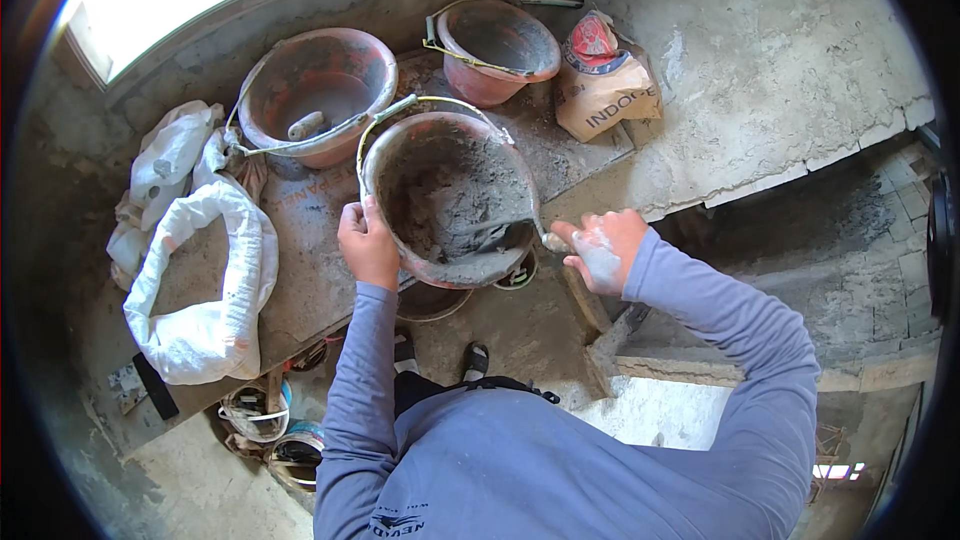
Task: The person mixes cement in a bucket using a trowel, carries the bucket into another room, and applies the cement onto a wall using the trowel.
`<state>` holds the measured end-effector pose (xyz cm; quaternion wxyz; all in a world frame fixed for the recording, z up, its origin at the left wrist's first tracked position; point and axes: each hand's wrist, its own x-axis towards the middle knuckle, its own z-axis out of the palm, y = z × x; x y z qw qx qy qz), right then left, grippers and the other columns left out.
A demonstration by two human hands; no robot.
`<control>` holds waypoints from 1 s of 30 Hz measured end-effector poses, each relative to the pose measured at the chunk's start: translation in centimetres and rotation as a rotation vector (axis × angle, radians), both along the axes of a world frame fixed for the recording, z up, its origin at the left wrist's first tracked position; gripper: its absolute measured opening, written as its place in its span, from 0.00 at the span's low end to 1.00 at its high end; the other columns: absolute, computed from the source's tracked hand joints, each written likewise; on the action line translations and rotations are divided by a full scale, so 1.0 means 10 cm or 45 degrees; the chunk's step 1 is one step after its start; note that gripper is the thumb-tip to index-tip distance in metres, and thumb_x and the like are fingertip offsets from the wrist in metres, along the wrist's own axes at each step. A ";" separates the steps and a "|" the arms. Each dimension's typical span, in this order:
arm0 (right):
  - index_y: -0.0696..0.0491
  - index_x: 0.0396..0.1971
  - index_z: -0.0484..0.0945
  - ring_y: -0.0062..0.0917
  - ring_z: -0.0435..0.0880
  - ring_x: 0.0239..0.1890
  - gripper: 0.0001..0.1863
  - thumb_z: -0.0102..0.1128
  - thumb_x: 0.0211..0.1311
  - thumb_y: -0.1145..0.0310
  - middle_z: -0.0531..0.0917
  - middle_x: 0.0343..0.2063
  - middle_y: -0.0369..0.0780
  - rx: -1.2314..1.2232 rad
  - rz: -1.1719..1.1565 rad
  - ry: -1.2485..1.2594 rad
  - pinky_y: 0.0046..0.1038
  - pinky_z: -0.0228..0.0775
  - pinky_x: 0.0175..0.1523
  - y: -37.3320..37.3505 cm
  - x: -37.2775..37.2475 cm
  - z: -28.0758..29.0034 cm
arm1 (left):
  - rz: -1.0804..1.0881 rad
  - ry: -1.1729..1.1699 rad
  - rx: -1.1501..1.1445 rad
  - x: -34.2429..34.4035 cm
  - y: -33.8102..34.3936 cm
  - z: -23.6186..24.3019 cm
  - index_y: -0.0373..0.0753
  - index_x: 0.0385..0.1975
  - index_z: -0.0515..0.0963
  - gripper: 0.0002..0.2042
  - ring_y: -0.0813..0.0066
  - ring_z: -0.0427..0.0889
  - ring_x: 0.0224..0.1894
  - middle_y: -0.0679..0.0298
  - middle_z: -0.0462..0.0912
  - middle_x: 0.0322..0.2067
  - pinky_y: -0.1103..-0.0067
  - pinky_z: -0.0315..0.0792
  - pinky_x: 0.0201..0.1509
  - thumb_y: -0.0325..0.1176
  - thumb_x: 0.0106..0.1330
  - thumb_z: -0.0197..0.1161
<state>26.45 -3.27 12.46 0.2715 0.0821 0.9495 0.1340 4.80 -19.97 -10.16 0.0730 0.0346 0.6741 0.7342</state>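
Note:
My left hand (368, 245) grips the left rim of a pinkish plastic bucket (395, 145) holding grey, lumpy mortar (450, 195), its wire handle raised at the back. My right hand (600, 245), smeared with pale grey, is closed on the short handle of a trowel (555, 240) at the bucket's right side. The trowel's blade is down in the mortar, partly hidden by it. Behind stand two more stained buckets (270, 105) (475, 80), the left one with a pale cylindrical object (305, 126) inside.
A worn board (300, 230) bears white sacks (180, 340) at left and a paper bag (610, 100) at back right. Beyond is a concrete ledge (750, 60) with a broken edge, beside a lower recess (800, 230). Several containers (255, 410) and wooden planks (585, 305) lie below.

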 end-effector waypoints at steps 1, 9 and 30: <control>0.50 0.55 0.75 0.40 0.88 0.34 0.20 0.55 0.68 0.55 0.84 0.38 0.47 -0.009 0.009 0.000 0.41 0.79 0.36 -0.05 -0.06 0.07 | 0.009 0.000 -0.009 0.01 -0.03 0.01 0.34 0.28 0.73 0.15 0.87 0.64 0.22 0.73 0.71 0.19 0.79 0.59 0.25 0.37 0.76 0.58; 0.51 0.56 0.77 0.38 0.88 0.31 0.22 0.58 0.63 0.63 0.84 0.35 0.42 0.447 0.219 0.147 0.41 0.79 0.34 0.20 -0.72 -0.10 | 0.072 0.093 0.029 0.04 0.03 -0.02 0.34 0.27 0.73 0.16 0.86 0.64 0.22 0.72 0.71 0.19 0.78 0.61 0.25 0.37 0.76 0.59; 0.51 0.53 0.79 0.44 0.88 0.38 0.23 0.64 0.58 0.60 0.86 0.31 0.48 0.020 -0.200 -0.019 0.43 0.81 0.41 -0.18 -0.72 -0.17 | -0.040 0.019 0.017 0.03 -0.03 0.04 0.33 0.28 0.72 0.16 0.80 0.68 0.26 0.66 0.74 0.23 0.77 0.67 0.31 0.38 0.76 0.59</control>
